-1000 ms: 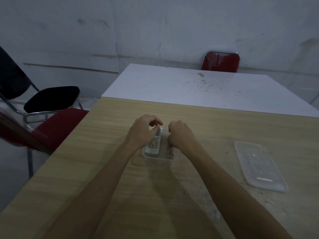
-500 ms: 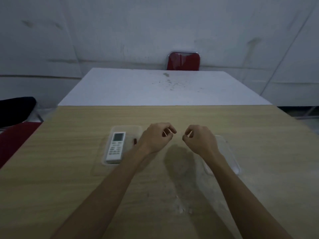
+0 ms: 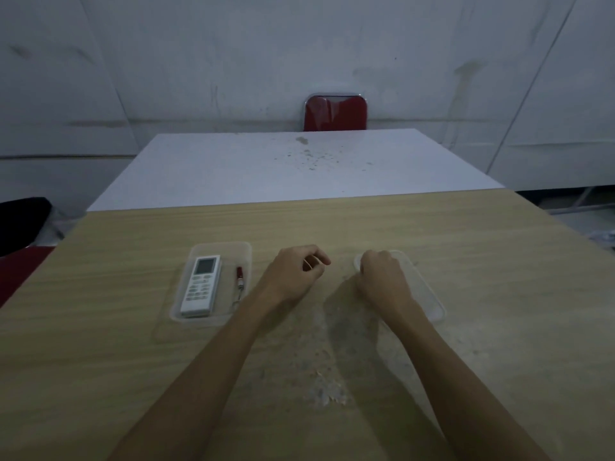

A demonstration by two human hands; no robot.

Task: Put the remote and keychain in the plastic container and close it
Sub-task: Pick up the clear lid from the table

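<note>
The clear plastic container [image 3: 229, 245] stands open on the wooden table [image 3: 482, 247], left of centre. Inside it lie the white remote [image 3: 201, 286], on the left, and the red keychain [image 3: 239, 282], along the right wall. My left hand [image 3: 293, 277] hovers just right of the container, loosely curled and holding nothing. My right hand [image 3: 382, 274] lies over the far left corner of the clear lid [image 3: 429, 301], fingers curled down around its rim. The lid lies flat on the table, to the right of the container.
A white table [image 3: 266, 168] butts against the far edge of the wooden one, with a red chair [image 3: 334, 113] behind it at the wall. Another chair with a black back [image 3: 20, 224] stands off the left edge. Pale dust marks the wood between my forearms.
Both hands left the container, where the remote and keychain now lie. My view swung right, and my right hand moved onto the lid's corner and closed on its rim.
</note>
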